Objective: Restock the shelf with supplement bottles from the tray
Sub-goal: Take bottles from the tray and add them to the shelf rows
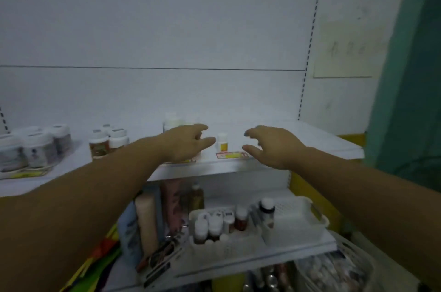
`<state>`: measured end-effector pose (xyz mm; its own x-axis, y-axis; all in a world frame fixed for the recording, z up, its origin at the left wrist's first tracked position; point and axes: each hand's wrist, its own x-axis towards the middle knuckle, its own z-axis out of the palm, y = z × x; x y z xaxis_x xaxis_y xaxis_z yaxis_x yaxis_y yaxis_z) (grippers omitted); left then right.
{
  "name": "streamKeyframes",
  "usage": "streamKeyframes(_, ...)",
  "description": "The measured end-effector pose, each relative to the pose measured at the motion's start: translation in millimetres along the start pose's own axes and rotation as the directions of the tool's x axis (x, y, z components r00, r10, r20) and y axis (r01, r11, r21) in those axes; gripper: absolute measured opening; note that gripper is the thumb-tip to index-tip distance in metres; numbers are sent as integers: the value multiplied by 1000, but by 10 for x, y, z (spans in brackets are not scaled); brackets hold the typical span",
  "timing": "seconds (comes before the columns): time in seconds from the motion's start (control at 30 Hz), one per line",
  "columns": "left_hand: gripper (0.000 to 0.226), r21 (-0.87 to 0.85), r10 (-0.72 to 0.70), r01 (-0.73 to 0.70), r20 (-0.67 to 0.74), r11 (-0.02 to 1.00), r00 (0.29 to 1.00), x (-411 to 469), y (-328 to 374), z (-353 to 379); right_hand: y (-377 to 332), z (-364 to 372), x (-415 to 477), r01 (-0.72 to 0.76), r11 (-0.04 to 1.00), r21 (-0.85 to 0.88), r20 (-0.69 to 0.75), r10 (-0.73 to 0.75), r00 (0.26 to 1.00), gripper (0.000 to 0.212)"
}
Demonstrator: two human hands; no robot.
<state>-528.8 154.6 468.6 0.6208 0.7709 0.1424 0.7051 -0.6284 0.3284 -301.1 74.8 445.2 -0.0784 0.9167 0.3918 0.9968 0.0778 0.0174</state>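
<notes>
I hold my left hand [188, 142] and right hand [272, 146] empty, fingers loosely spread, either side of the small yellow-labelled bottle [222, 142] standing at the shelf [310, 139] front, so I judge my next reach goes down to the near tray [307, 203].

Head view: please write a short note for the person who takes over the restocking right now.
Left hand: open, empty, above the upper shelf front edge.
Right hand: open, empty, beside it.
Small yellow-label bottle stands on that shelf between the hands, held by neither.
Tray sits on the lower shelf with several bottles inside.
Left to do: move those up.
</notes>
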Motion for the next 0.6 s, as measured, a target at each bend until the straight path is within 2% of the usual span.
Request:
streamKeyframes(0.07,67,-39,34,-31,78,999,996,-154,20,401,72,157,-362,32,999,-6,48,-32,998,39)
streamKeyframes(0.13,68,-33,17,-11,192,999,981,-250,-4,778,146,386,-673,39,999,-22,197,-34,980,37)
streamKeyframes(0.2,68,-52,-21,37,276,998,961,-264,-36,1077,270,616,-865,0,1000,-17,282,5,959,37)
streamKeyframes(0.4,60,-126,-103,151,325,980,940,17,-17,1659,667,1153,-991,-147,985,86,371,105,923,38)
streamKeyframes(0.5,33,-191,-128,210,369,959,921,288,-22,2029,912,1593,-1016,-183,976,120,367,128,921,40)
streamKeyframes(0.6,38,-243,-146,248,373,938,916,611,-63,2454,1149,2128,-1017,-301,920,252,390,188,901,49)
